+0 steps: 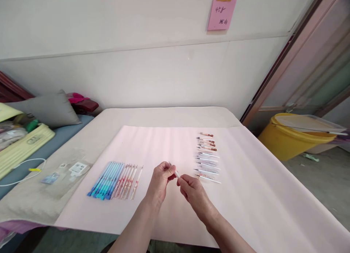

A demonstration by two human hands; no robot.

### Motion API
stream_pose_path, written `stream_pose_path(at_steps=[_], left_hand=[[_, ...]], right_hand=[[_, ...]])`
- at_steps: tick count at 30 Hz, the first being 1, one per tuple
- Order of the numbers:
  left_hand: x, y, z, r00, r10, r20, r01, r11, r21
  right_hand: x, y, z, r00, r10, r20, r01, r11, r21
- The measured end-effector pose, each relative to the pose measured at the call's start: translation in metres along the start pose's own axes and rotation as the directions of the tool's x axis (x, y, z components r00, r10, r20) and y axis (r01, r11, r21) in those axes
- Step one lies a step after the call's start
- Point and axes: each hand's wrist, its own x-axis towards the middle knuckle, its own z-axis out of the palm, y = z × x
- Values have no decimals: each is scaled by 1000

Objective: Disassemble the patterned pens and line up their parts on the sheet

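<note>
A slim white pen [177, 174] spans the gap between my hands, its dark tip pointing up and away. My left hand [163, 176] pinches the tip end between thumb and fingers. The lower end is gripped by the closed fingers of my right hand [193, 193], which cover part of the barrel. Left of my hands lie a row of blue pens [106, 180] and several patterned white-and-red pens [127, 181], side by side. On the right, pens with exposed tips [207, 170] form a column; those at its far end have brown parts [207, 143].
Pale pink paper [246, 194] covers the table. A clear plastic bag [65, 178] with labels lies at the left. Beyond are a grey pillow [51, 109] and bedding. A yellow bin [287, 136] stands at the right, and a pink note [222, 14] hangs on the wall.
</note>
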Motion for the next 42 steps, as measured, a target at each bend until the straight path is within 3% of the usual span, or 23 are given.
stream_pose_path(at_steps=[3,7,9,14,19,24,28,33,39,42], left_hand=[[0,-1,2,996,-6,-88,14,996,86],[-3,6,2,992,-98,78,108,984,-141],[-4,8,2,987,-102,124,123,977,-176],[-3,8,1,997,-7,-75,16,992,124],[-3,9,1,999,-41,30,45,991,-130],[-1,10,-4,996,-65,-68,57,992,-112],[1,12,-5,997,-81,2,79,973,-219],[2,11,-8,994,-101,-39,99,994,-46],[3,10,-10,995,-100,18,102,986,-131],[4,9,-11,993,-116,-6,115,991,-74]], right_hand=[[3,4,2,999,-22,-43,17,994,-110],[5,5,-1,999,-1,-36,-3,991,-135],[4,4,-3,999,-9,-33,4,988,-153],[2,1,-4,998,-46,-46,35,973,-226],[2,0,-7,997,-40,-67,23,971,-240],[2,-2,-11,997,-43,-62,27,971,-238],[2,-2,-11,998,-36,-58,20,969,-247],[2,0,-10,998,-46,-33,36,963,-266],[4,0,-12,998,-44,-52,28,964,-266],[4,-1,-12,998,-46,-44,33,965,-261]])
